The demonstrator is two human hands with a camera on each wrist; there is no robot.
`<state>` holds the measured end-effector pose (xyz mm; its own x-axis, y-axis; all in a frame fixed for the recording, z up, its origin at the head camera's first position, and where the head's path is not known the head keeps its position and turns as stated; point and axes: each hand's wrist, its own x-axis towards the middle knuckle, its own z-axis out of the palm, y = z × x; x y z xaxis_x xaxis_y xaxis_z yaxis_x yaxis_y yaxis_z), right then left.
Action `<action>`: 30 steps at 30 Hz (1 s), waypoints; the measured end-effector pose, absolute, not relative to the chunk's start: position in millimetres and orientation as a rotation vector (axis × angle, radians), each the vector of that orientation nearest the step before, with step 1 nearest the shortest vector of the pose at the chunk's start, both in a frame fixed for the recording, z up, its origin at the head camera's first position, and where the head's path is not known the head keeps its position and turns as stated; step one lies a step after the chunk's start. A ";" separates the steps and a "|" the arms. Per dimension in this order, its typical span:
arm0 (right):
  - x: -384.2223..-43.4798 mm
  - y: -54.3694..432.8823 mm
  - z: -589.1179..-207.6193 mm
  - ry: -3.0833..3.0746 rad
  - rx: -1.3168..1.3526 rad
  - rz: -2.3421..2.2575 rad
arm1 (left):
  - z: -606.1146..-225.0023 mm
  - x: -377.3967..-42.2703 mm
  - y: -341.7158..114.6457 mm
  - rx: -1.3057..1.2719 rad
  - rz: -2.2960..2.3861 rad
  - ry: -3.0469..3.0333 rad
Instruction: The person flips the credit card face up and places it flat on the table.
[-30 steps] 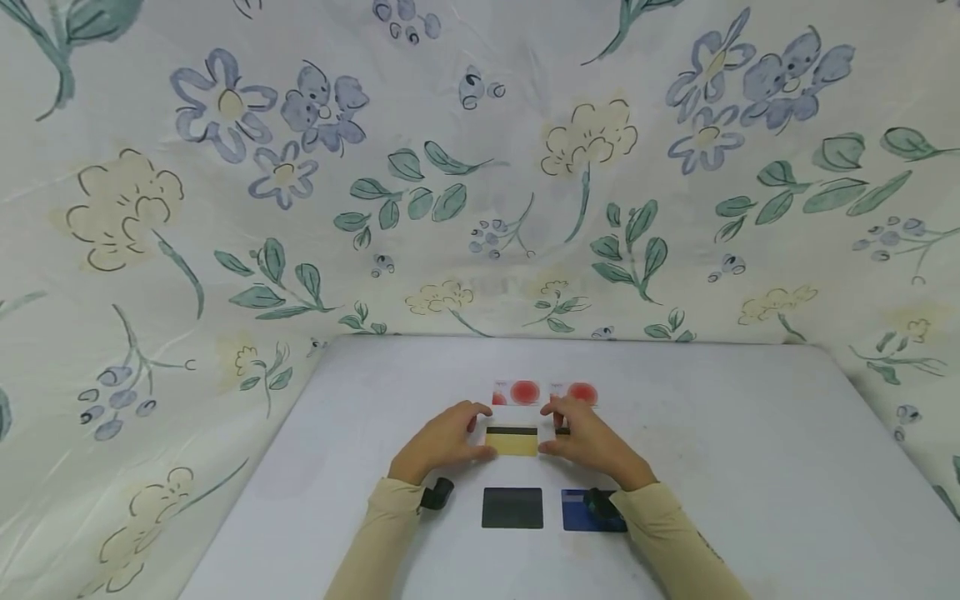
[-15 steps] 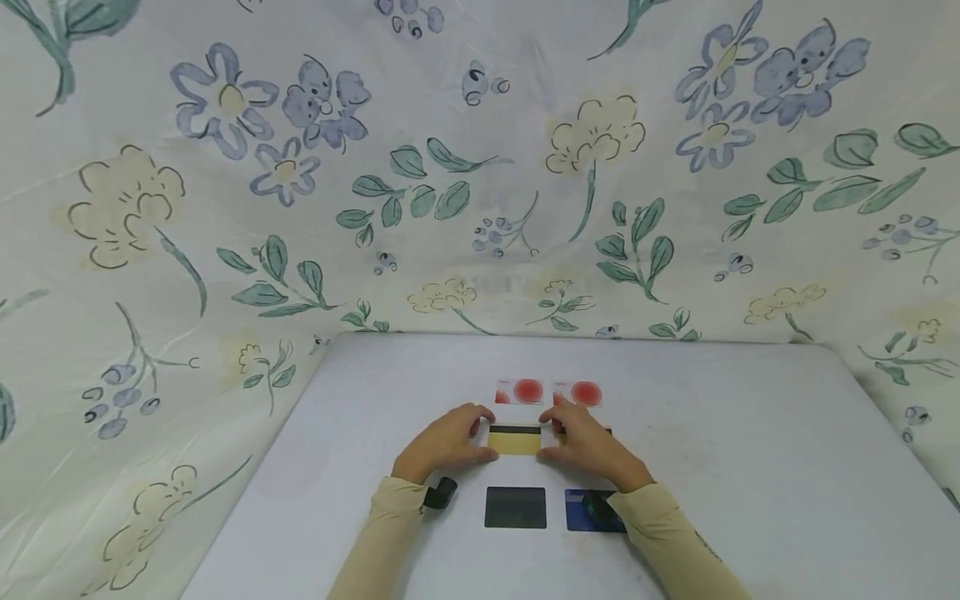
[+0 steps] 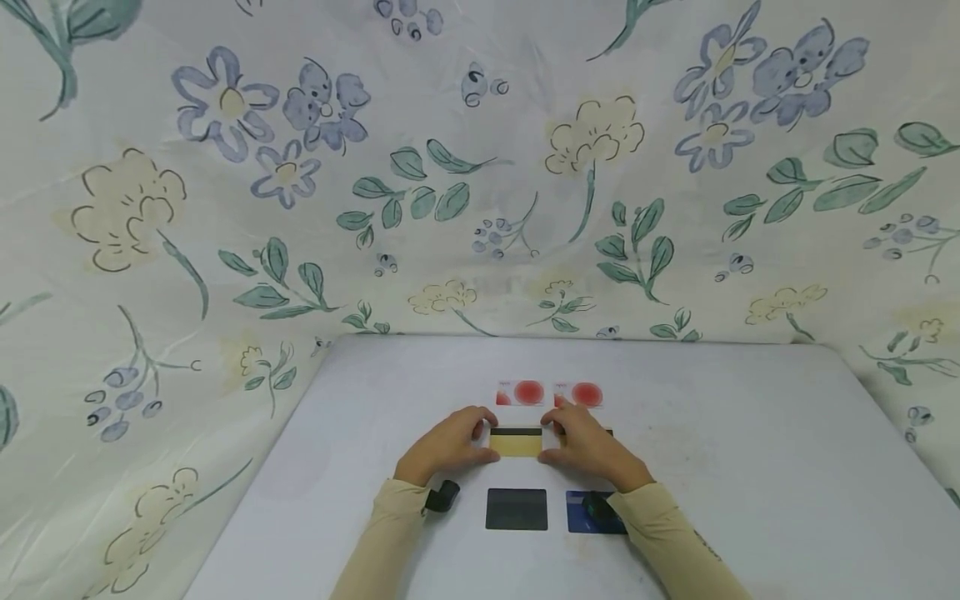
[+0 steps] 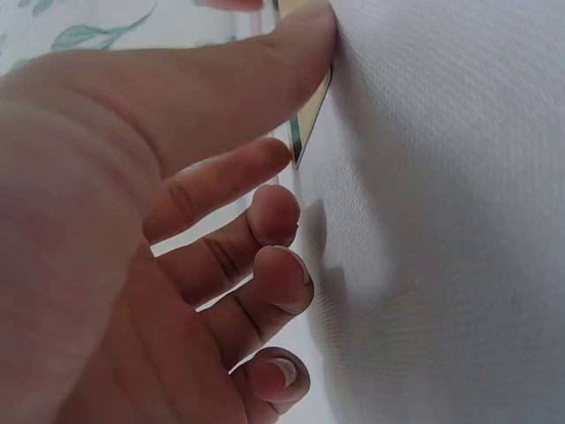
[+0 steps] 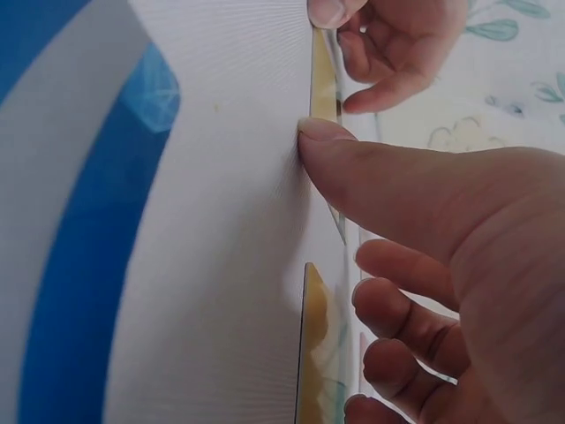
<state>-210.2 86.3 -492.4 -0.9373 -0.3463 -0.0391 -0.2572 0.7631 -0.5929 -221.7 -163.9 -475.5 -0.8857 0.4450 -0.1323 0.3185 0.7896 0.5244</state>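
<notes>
Roughly, left hand [image 3: 444, 442] mirrors right hand [image 3: 591, 443]

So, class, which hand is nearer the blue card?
Right. The right hand is just beyond the blue card; the left hand is farther off, beyond and leftward.

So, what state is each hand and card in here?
left hand, holding the left end of the central gold card
right hand, holding its right end
central gold card, held, stripe up
other gold card, flat, partly hidden by the right hand
left red-white card, flat, uncovered
right red-white card, flat, corner hidden by the hand
dark card, flat, uncovered
blue card, flat, partly hidden by the wrist camera
</notes>
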 end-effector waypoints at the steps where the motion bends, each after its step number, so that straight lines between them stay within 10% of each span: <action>1: -210.0 86.3 -492.0 2.810 -0.480 -0.916 | -476.0 -221.8 -163.7 0.602 0.738 2.733; 30: -207.9 80.8 -491.1 2.802 -0.439 -0.949 | -476.3 -222.3 -165.0 0.559 0.760 2.721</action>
